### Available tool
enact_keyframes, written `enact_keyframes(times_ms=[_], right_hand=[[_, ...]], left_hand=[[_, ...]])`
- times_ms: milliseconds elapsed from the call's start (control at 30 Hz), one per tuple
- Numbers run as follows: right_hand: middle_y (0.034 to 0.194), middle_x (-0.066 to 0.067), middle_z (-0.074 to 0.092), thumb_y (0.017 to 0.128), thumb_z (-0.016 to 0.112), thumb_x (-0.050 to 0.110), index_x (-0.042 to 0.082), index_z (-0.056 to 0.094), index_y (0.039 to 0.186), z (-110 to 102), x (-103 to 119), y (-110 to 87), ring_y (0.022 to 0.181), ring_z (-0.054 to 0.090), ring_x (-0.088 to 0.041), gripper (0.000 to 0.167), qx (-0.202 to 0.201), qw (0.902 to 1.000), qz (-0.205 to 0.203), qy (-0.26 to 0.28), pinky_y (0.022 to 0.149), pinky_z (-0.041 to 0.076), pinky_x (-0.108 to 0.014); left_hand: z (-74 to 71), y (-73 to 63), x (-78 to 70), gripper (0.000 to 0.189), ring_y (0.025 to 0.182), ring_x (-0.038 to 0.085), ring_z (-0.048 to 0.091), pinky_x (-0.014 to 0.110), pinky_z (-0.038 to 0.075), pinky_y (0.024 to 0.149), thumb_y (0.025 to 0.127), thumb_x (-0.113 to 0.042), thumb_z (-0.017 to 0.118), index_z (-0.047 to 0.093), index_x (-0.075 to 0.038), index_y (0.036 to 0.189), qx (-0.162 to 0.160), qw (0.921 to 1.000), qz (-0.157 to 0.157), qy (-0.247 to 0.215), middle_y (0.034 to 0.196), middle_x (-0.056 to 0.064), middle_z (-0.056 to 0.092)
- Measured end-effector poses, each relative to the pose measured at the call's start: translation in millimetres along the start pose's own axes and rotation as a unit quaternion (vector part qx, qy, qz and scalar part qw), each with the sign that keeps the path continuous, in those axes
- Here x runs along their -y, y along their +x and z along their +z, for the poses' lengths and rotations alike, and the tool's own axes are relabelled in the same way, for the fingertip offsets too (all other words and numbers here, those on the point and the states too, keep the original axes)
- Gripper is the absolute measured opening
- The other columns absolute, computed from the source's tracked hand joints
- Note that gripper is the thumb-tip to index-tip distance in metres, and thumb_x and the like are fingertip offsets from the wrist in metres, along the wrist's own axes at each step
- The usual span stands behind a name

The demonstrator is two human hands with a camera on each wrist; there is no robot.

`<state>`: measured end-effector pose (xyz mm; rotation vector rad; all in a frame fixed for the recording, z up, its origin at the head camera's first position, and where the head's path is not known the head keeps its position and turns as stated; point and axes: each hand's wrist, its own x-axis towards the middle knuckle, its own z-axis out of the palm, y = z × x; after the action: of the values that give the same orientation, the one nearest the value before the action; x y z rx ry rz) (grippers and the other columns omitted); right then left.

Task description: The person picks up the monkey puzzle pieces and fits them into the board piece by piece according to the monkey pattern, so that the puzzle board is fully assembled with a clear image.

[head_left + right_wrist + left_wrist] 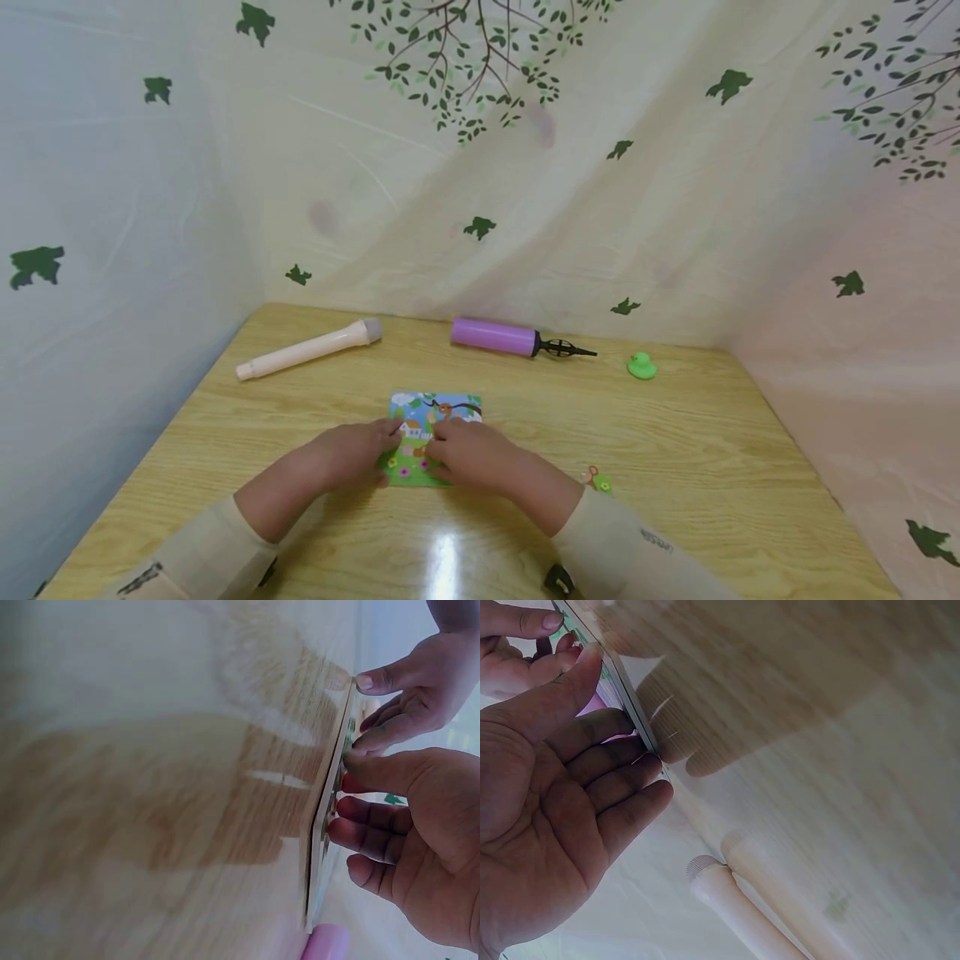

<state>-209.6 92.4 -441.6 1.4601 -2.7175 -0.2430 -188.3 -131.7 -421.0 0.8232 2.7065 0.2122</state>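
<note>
A flat, square picture puzzle [438,403] with a house, trees and flowers lies on the table. My left hand [356,454] is at its left edge; in the left wrist view the thumb lies over the rim and the fairly straight fingers [634,817] are against the side. My right hand [476,454] reaches over the puzzle's right half, its bent fingertips touching the picture face. In the right wrist view something small and red shows by the right thumb [382,771]; whether it is pinched is unclear. A loose puzzle piece [602,482] lies beside the right forearm.
At the back of the wooden table [697,433] lie a pale pink microphone-shaped tube [311,350], a purple hand pump [495,336] with a black nozzle, and a green toy duck [642,366]. A leaf-patterned cloth [420,183] hangs behind and at both sides.
</note>
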Motion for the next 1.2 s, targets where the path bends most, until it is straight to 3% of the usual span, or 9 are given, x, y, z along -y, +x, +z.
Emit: enact_keyframes(times_ms=[100,200,300,433,600,733,967,1067,1200], right_hand=[[0.118,0.002,0.061,0.101,0.056,0.027,0.024,0.066,0.127,-3,2,-7.8,0.103,0.059,-0.013,0.029,0.012,0.9999,0.000,-0.011,0.087,0.054,-0.028],[0.133,-0.001,0.057,0.101,0.054,0.023,0.025,0.062,0.133,-9,1,-16.7,0.116,0.057,-0.016,0.033,0.028,0.9996,-0.007,-0.005,0.094,0.053,-0.031],[0.130,0.000,0.059,0.100,0.056,0.025,0.024,0.065,0.127,-14,-4,-26.8,0.115,0.057,-0.015,0.029,0.025,0.9993,-0.017,0.022,0.094,0.052,-0.031],[0.112,0.004,0.063,0.098,0.060,0.031,0.020,0.068,0.119,-16,-20,-41.7,0.103,0.058,-0.013,0.025,0.008,0.9977,-0.006,0.067,0.088,0.052,-0.028],[0.114,-0.001,0.063,0.095,0.065,0.031,0.013,0.064,0.125,-18,-45,-65.1,0.106,0.060,-0.017,0.035,0.046,0.9889,0.073,0.120,0.091,0.053,-0.034],[0.115,-0.001,0.061,0.091,0.070,0.034,0.011,0.061,0.126,-19,-64,-86.7,0.104,0.061,-0.017,0.043,0.102,0.9667,0.163,0.169,0.090,0.054,-0.037],[0.105,0.000,0.057,0.078,0.082,0.039,0.014,0.058,0.113,-18,-85,-124.3,0.088,0.056,-0.016,0.049,0.196,0.9120,0.276,0.231,0.078,0.053,-0.041],[0.103,-0.002,0.056,0.072,0.086,0.041,0.015,0.056,0.112,-18,-93,-136.8,0.084,0.054,-0.018,0.056,0.218,0.8974,0.298,0.241,0.076,0.051,-0.043],[0.098,-0.003,0.052,0.068,0.089,0.038,0.015,0.052,0.107,-20,-95,-147.6,0.084,0.050,-0.020,0.059,0.239,0.8896,0.300,0.249,0.075,0.049,-0.044]], left_hand=[[-1.1,-1.2,-1.0,0.066,0.136,0.039,0.044,0.051,0.043,0.107,0.086,-0.024,0.075,0.050,0.004,0.140,0.001,1.0000,0.003,0.002,0.154,0.021,0.038],[-1.7,-1.9,-1.8,0.066,0.137,0.039,0.043,0.051,0.042,0.108,0.086,-0.024,0.075,0.049,0.004,0.140,0.003,1.0000,0.003,0.001,0.154,0.021,0.037],[-2.1,-2.0,-2.3,0.067,0.137,0.040,0.042,0.052,0.042,0.109,0.086,-0.024,0.075,0.049,0.003,0.141,0.004,1.0000,0.001,-0.006,0.155,0.021,0.036],[-1.8,-1.6,-2.3,0.068,0.138,0.040,0.041,0.052,0.042,0.109,0.086,-0.024,0.075,0.048,0.003,0.142,0.007,0.9999,-0.001,-0.010,0.155,0.021,0.035],[-1.6,-0.5,-2.4,0.068,0.138,0.040,0.041,0.052,0.041,0.109,0.085,-0.024,0.075,0.048,0.002,0.142,0.012,0.9998,-0.005,-0.013,0.156,0.020,0.035],[-2.5,-1.1,-3.1,0.068,0.138,0.040,0.040,0.052,0.041,0.109,0.086,-0.024,0.075,0.048,0.002,0.142,0.014,0.9997,-0.008,-0.017,0.156,0.020,0.035],[-3.4,-1.7,-3.7,0.068,0.138,0.040,0.041,0.053,0.041,0.109,0.085,-0.024,0.075,0.048,0.002,0.142,0.013,0.9997,-0.008,-0.021,0.156,0.020,0.035],[-3.4,-1.4,-3.2,0.068,0.138,0.039,0.041,0.052,0.041,0.109,0.085,-0.024,0.075,0.048,0.002,0.142,0.014,0.9997,-0.009,-0.018,0.156,0.019,0.035],[-3.1,-0.4,-2.8,0.069,0.139,0.039,0.040,0.052,0.040,0.110,0.085,-0.025,0.075,0.047,0.001,0.143,0.017,0.9996,-0.010,-0.020,0.156,0.019,0.035]])
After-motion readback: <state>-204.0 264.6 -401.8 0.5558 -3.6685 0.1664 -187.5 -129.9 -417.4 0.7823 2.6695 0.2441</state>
